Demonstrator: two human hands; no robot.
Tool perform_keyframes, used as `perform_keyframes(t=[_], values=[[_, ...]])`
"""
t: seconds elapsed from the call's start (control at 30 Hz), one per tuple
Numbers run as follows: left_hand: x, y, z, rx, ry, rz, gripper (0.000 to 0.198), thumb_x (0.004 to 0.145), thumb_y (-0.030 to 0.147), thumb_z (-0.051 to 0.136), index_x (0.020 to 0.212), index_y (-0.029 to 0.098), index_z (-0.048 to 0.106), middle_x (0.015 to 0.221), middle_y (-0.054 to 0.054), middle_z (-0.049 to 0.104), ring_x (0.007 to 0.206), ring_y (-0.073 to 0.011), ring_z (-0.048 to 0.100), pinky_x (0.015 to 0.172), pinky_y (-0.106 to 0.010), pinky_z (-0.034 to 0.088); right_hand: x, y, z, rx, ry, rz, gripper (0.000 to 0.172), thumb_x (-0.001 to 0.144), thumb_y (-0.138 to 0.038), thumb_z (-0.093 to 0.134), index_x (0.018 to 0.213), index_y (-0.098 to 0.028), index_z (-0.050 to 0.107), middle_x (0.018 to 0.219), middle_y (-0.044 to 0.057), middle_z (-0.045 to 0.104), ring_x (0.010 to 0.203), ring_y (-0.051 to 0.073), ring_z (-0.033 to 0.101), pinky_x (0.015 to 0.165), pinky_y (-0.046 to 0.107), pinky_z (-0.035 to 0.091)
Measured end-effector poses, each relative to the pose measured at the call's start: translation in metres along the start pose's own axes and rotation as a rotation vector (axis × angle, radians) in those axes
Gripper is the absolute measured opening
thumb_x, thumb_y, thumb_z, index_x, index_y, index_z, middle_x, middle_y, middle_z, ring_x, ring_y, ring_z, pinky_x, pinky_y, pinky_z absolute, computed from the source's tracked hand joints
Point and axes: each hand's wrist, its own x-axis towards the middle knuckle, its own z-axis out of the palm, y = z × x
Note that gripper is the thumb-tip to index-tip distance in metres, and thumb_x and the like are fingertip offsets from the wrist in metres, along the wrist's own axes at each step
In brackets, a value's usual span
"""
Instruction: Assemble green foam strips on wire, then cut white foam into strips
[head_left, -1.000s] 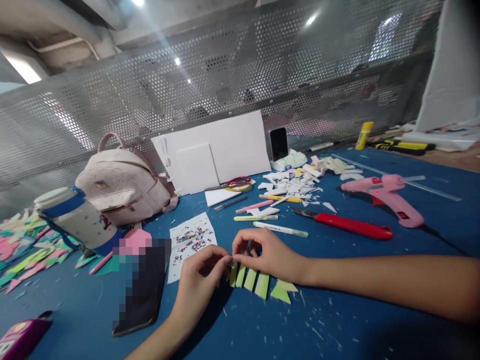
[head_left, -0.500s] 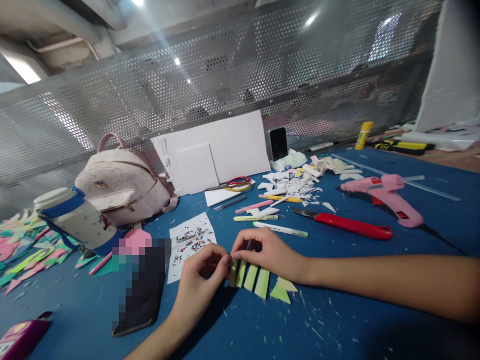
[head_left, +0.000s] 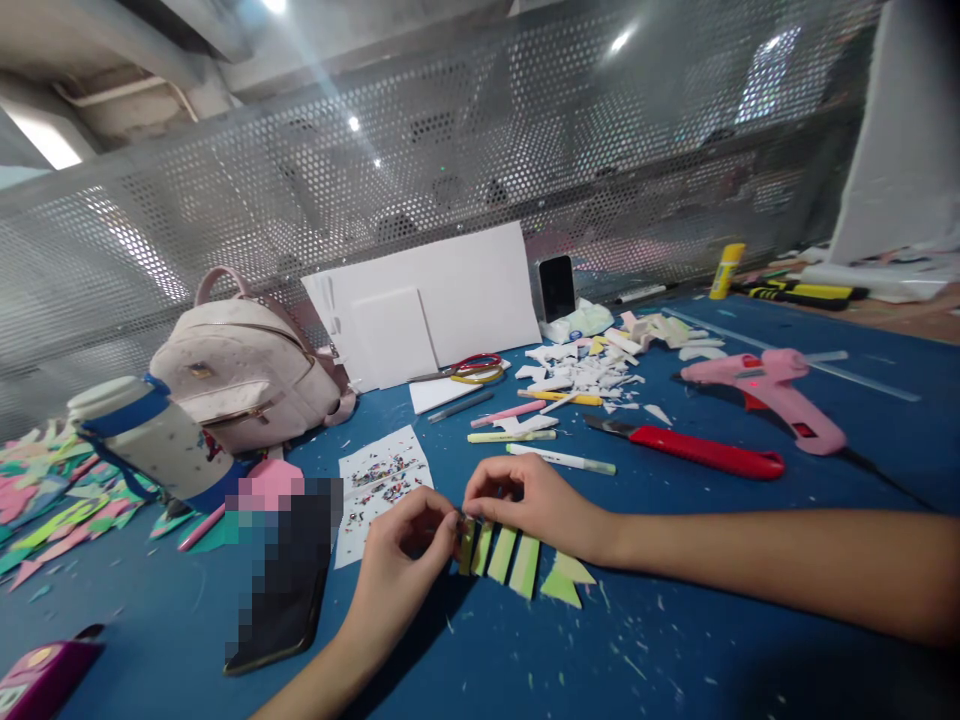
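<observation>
My left hand is closed in a pinch, thumb and forefinger together at the left end of a row of light green strips. Opposite it, my right hand is also closed, its fingertips meeting near the same spot at the top of the leftmost strip. What lies between the fingertips is too small and hidden to make out. The strips stand side by side, their upper ends covered by my right hand. Green triangular pieces lie at the row's right end. A white sheet with small glittery bits is beside my left hand.
A dark phone lies at left, near a bottle and a backpack. Beyond my right hand are pens, a red utility knife, a pink glue gun, scissors and white scraps.
My fingertips have shifted very slightly at the left end of the green strips. Everything else looks the same.
</observation>
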Motion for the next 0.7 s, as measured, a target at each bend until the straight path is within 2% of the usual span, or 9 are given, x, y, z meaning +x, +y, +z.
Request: perform_keyframes(t=[0.3, 0.53, 0.7], values=[[-0.0004, -0.0025, 0.0009, -0.025, -0.024, -0.002, 0.017, 0.092, 0.027, 0.059, 0.079, 0.017, 0.063, 0.07, 0.0, 0.061, 0.061, -0.0121, 0.058, 0.056, -0.02, 0.047, 0.0008, -0.0024, 0.0002, 0.031, -0.024, -0.011, 0.017, 0.086, -0.031, 0.071, 0.082, -0.015, 0.069, 0.076, 0.001, 0.067, 0.067, 0.011, 0.058, 0.06, 0.023, 0.044], [0.0001, -0.0034, 0.0003, 0.029, -0.015, 0.029, 0.015, 0.092, 0.025, 0.059, 0.08, 0.017, 0.063, 0.075, -0.001, 0.063, 0.063, -0.0122, 0.056, 0.056, -0.021, 0.044, 0.0009, 0.0009, -0.0001, 0.159, -0.089, -0.003, 0.019, 0.087, -0.033, 0.072, 0.085, -0.015, 0.068, 0.075, 0.002, 0.069, 0.068, 0.011, 0.061, 0.064, 0.022, 0.047], [-0.0007, -0.0046, -0.0002, 0.082, -0.012, 0.065, 0.014, 0.092, 0.023, 0.057, 0.08, 0.018, 0.063, 0.077, -0.002, 0.064, 0.064, -0.0125, 0.055, 0.056, -0.02, 0.043, 0.0026, 0.0021, -0.0008, 0.16, -0.115, 0.0, 0.021, 0.087, -0.035, 0.072, 0.085, -0.015, 0.068, 0.078, 0.003, 0.07, 0.071, 0.012, 0.062, 0.067, 0.023, 0.047]])
